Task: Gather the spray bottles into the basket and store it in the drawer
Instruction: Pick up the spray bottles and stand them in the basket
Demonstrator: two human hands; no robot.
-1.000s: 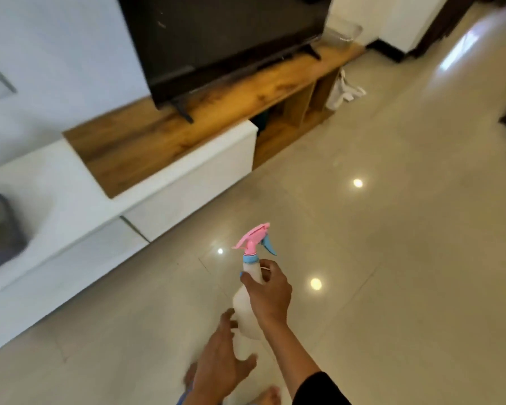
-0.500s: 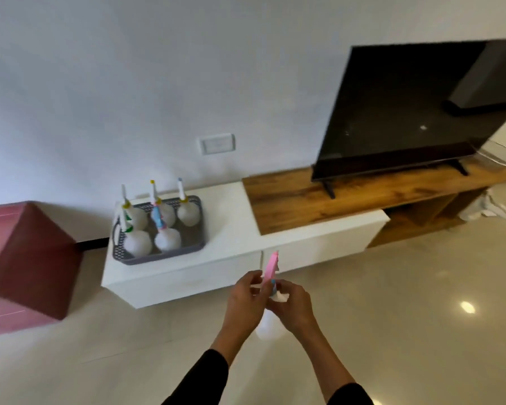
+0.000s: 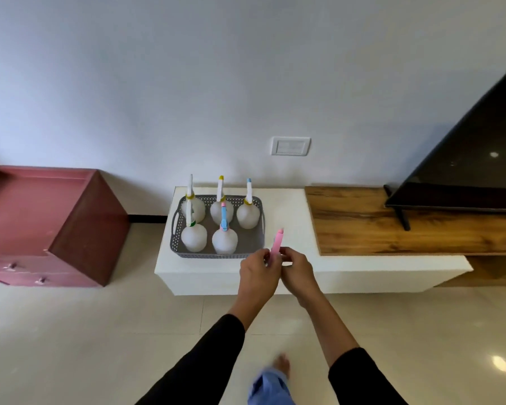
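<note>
Pink plastic marks the sprayer head of the last spray bottle [image 3: 276, 244], which both hands carry in front of the white cabinet [image 3: 348, 270]. The left hand [image 3: 256, 276] and the right hand [image 3: 297, 271] are each closed around its neck just below the trigger; the bottle's body is hidden behind them.

On the cabinet's top, toward its left end, sits the grey basket [image 3: 216, 254] with five white bottles standing upright: three along the back wall and two along the front. The front right corner of the basket looks unoccupied, and the held bottle hovers just beside that corner, over the cabinet's front edge.

The step in hand appears to be setting this sixth bottle into that free corner. To do it well, I judge it best to lift the base above the basket's rim, keep the bottle upright, and lower it straight down so it does not knock the blue-topped bottle [image 3: 224, 239] next to the gap. One hand could steady the basket by its right handle if it slides.

A brown-red drawer unit [image 3: 79, 238] stands on the floor to the left, its drawers closed; storing the basket is not yet begun.
</note>
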